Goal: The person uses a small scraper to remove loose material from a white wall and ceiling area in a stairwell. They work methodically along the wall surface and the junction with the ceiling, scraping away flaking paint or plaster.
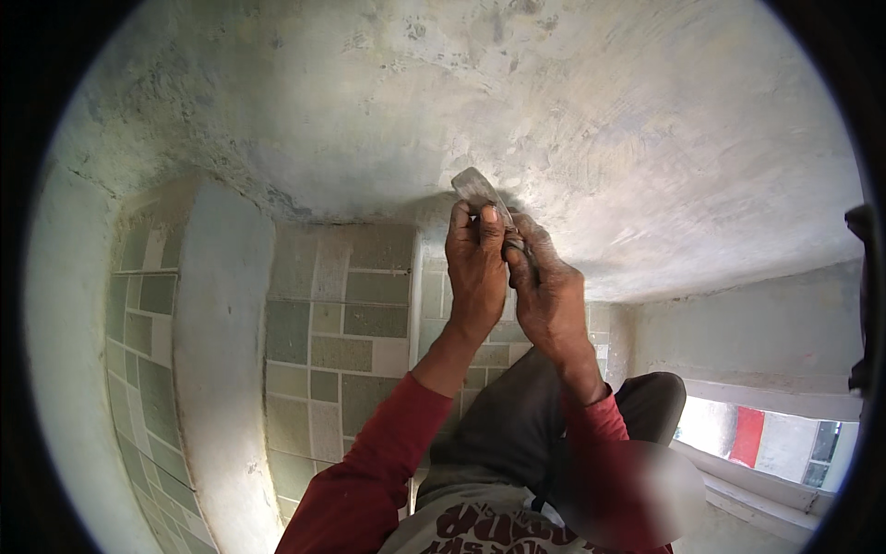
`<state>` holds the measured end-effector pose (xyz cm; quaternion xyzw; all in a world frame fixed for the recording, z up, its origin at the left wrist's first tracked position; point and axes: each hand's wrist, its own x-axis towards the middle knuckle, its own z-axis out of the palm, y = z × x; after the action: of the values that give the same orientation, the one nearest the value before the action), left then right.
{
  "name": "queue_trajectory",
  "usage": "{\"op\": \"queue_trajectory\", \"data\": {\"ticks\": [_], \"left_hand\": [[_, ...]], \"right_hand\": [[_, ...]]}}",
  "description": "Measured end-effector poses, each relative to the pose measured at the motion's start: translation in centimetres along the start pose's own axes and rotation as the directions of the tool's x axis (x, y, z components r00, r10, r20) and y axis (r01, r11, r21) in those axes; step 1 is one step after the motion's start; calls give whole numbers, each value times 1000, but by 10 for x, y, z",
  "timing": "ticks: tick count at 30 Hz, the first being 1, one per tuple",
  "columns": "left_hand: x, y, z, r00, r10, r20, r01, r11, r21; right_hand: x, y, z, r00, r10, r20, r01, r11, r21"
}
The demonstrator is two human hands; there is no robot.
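A putty knife (476, 187) with a broad, dust-coated blade is held up before me, close to the rough, patchy plastered surface (374, 124). My right hand (550, 284) is closed around its handle. With thumb and fingers, my left hand (479, 266) pinches the blade near its base. Whether the blade touches the plaster I cannot tell. Both forearms are in red sleeves.
Walls with green and grey rectangular tiles (374, 353) stand ahead and at the left, beside a smooth grey pillar (221, 332). My bent legs in dark trousers (505, 422) are below. A window opening (754, 436) lies at the lower right.
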<state>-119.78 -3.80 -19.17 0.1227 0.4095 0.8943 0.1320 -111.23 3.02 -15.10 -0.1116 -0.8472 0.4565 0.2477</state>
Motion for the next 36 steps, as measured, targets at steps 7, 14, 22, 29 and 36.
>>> {"op": "queue_trajectory", "data": {"ticks": [7,14,22,29,36], "left_hand": [[9,3,-13,999,-42,8,41,997,63],[12,6,-18,998,-45,33,37,979,199],[14,15,-19,959,-170,228,151,984,99],[16,22,-21,986,-92,142,74,988,133],[19,37,-16,992,-88,90,79,992,97]], "right_hand": [[5,14,24,996,-52,-75,42,989,-140],[8,10,23,985,-112,-129,79,968,-239],[7,7,30,954,-217,-209,173,962,-209],[10,-3,30,997,-22,-80,8,985,-171],[15,-16,32,996,-53,-78,43,991,-130]]}}
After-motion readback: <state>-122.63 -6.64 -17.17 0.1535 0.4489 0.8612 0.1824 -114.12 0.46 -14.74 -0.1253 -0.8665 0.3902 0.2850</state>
